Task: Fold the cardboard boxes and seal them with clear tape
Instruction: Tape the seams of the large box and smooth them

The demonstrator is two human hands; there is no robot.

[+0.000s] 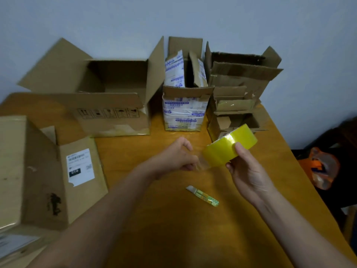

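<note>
Cardboard boxes [116,105] at table [173,238] back, possibly a cutter [202,196] nearer.

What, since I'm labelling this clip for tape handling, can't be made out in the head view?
All in the head view:
- Tape strip between left hand and tape roll: clear and blurred, end hidden by fingers.
- Label on left box: print too small; box cut off by left edge.
- Cutter: blade too small to judge.
- Small box interior: hidden by flaps.
</note>
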